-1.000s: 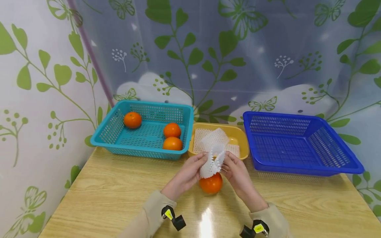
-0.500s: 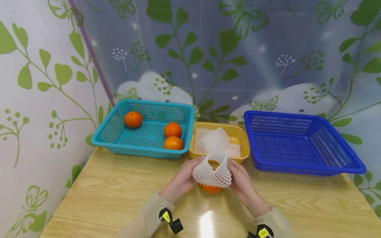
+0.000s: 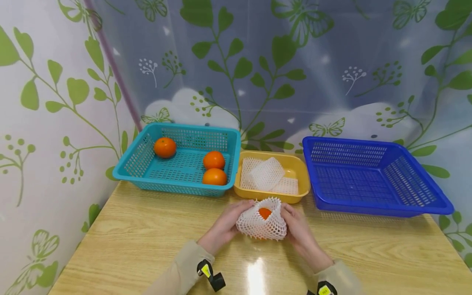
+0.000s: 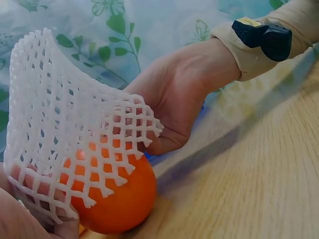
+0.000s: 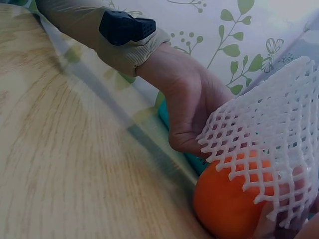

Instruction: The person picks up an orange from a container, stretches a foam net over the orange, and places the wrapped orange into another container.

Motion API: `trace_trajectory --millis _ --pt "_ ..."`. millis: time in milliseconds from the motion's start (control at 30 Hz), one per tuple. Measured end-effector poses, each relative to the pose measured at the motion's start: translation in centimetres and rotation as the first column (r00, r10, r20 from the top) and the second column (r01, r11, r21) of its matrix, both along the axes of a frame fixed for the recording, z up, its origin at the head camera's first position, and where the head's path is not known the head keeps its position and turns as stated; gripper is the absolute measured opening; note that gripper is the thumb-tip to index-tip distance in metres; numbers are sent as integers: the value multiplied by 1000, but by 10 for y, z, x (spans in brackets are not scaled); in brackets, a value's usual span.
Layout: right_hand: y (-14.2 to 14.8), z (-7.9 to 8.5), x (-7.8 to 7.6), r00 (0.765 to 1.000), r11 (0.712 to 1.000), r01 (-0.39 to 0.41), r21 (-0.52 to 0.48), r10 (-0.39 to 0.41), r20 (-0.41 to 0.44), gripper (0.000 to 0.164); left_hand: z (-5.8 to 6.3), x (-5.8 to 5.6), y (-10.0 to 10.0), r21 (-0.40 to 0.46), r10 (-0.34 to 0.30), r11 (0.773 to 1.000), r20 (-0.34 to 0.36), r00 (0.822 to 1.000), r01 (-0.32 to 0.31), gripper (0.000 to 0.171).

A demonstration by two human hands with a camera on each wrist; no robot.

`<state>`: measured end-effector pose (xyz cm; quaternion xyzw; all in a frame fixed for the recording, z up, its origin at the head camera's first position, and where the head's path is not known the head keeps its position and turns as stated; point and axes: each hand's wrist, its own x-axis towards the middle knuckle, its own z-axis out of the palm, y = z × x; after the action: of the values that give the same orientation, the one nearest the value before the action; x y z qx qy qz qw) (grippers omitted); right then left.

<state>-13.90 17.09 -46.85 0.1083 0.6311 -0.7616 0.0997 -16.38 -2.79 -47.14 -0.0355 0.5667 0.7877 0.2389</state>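
A white foam fruit net [image 3: 258,227] is stretched wide between both hands in the head view. My left hand [image 3: 226,223] grips its left side, and my right hand [image 3: 298,227] grips its right side, fingers inside the mesh. Under and within the net sits an orange [image 4: 124,199] on the wooden table; the net's lower edge hangs over the fruit's upper part in the left wrist view. From the right wrist view, the orange [image 5: 224,201] shows bare below the mesh. Through the net's upper opening the top of the fruit is visible.
A teal basket [image 3: 177,186] with several oranges [image 3: 164,148] stands at the back left. Behind the hands, a yellow basin [image 3: 302,180] holds more foam nets [image 3: 267,174]. A blue basket [image 3: 368,207] stands at the back right. A patterned curtain [image 3: 258,61] hangs behind the table.
Both hands have spread the net open and brought it down over the orange. Earlier it was narrower and higher, with more of the fruit uncovered.
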Motion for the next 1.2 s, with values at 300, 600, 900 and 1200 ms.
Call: trace_trajectory --millis 300,600,900,1200 --pt "-1 -9 -2 999 1000 18 24 -19 30 15 -6 2 1 -51 26 998 19 999 -25 49" --pt "-3 -14 -8 999 999 15 51 -17 28 16 -10 -1 4 -93 74 993 45 996 -69 42" --pt "-5 -13 -10 998 994 -37 99 32 46 16 -9 0 4 -155 101 983 30 994 -96 43" --pt "-4 -10 -10 993 988 -112 104 108 46 33 -10 0 12 -113 167 980 24 986 -163 35"
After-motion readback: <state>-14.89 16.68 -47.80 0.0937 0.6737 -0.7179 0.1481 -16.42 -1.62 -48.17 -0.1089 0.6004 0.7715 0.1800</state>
